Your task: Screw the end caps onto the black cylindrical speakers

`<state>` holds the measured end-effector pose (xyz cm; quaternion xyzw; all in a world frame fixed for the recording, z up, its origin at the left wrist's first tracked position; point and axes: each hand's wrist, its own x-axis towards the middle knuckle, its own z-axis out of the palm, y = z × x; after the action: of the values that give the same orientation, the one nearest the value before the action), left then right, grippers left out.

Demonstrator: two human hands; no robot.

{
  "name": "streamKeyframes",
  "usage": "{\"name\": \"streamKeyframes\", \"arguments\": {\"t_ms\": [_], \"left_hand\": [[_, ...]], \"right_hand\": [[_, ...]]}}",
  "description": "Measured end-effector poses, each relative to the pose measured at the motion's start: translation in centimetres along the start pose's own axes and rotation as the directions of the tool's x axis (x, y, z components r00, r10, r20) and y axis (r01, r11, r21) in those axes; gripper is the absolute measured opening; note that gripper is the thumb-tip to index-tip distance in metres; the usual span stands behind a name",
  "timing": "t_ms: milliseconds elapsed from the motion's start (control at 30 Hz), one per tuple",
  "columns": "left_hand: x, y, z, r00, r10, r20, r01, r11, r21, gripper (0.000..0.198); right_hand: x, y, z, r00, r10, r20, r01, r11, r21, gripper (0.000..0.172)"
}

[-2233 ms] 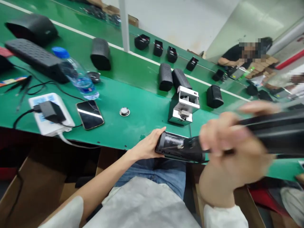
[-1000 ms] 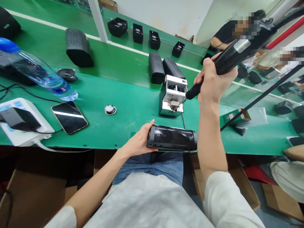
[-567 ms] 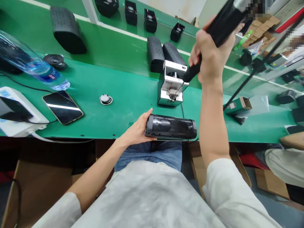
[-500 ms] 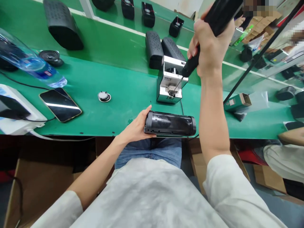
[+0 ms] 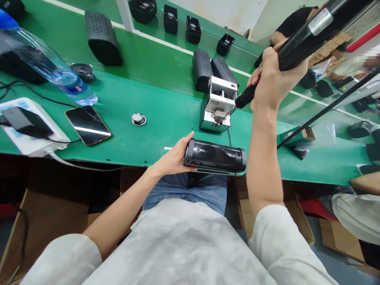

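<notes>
The left hand [image 5: 173,160] cupped the left end of the speaker [image 5: 215,155], fingers curled loosely round it. The speaker lay on its side at the very near edge of the worktop [image 5: 148,138]. The right hand [image 5: 274,85] was closed in a full fist round the screwdriver [image 5: 303,33], its tip down on the small metal box [image 5: 214,118] just behind. Held at one end only, the round speaker might roll off that edge, I thought, and the slanted tip could skid off the box.
</notes>
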<state>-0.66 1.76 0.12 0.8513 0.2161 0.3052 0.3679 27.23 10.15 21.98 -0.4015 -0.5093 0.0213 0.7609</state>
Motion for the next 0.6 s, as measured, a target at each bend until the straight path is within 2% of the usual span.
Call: {"name": "streamKeyframes", "arguments": {"t_ms": [100,167,233,300,400,467,567,600], "left_hand": [[0.0,0.0,0.0,1.000,-0.009,0.003,0.009,1.000,-0.003,0.147],[0.0,0.0,-0.1,1.000,-0.022,0.007,0.022,1.000,-0.009,0.146],[0.1,0.1,-0.2,0.999,-0.039,0.012,0.039,0.999,-0.017,0.146],[0.1,0.2,-0.3,0.998,-0.057,0.018,0.057,0.998,-0.019,0.146],[0.1,0.3,-0.4,0.997,-0.069,0.023,0.069,0.998,-0.012,0.145],[0.0,0.3,-0.3,0.998,-0.067,0.020,0.067,0.998,-0.006,0.144],[-0.1,0.3,-0.3,0.998,-0.055,0.018,0.054,0.999,0.003,0.144],[-0.1,0.3,-0.3,0.998,-0.053,0.019,0.053,0.999,0.006,0.144]], "right_hand": [[-0.1,-0.6,0.1,0.994,0.003,0.110,-0.005,1.000,0.017,0.034],[-0.1,-1.0,0.1,0.974,0.016,0.226,-0.025,0.999,0.036,0.022],[0.0,-1.2,0.2,0.952,0.025,0.305,-0.042,0.998,0.048,0.019],[0.1,-1.2,0.4,0.949,0.035,0.314,-0.046,0.999,0.028,0.026],[-0.1,-1.1,0.9,0.952,0.029,0.305,-0.029,1.000,-0.005,0.053],[-0.2,-0.8,0.9,0.951,0.021,0.309,-0.024,1.000,0.007,0.063],[0.3,0.4,0.3,0.975,0.059,0.214,-0.060,0.998,-0.004,0.064],[0.6,0.9,-0.1,0.965,0.086,0.249,-0.080,0.996,-0.034,0.061]]}}
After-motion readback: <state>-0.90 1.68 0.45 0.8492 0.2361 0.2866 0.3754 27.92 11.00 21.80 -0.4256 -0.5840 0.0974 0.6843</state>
